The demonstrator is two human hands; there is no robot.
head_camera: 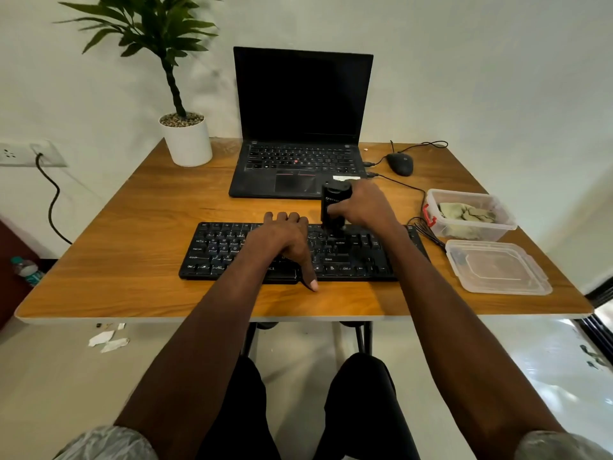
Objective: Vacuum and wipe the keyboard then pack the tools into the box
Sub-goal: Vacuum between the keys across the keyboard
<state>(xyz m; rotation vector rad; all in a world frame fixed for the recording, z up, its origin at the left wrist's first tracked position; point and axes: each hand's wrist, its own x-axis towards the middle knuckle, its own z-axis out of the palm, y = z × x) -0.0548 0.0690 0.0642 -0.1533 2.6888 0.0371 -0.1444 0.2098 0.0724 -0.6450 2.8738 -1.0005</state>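
The keyboard (298, 252) is steadied by the flat, spread left hand (285, 240) so the upright vacuum (335, 207), gripped in the right hand (361, 207), can be pressed onto its keys.

We read key legends on the black keyboard (288, 252): "Shift" and "Ctrl" just right of the left thumb (310, 277), "Enter" beneath the right fingers (338, 212).

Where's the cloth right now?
In the head view, the greenish cloth lies inside the open clear box at the table's right edge, behind the loose lid and right of the keyboard.
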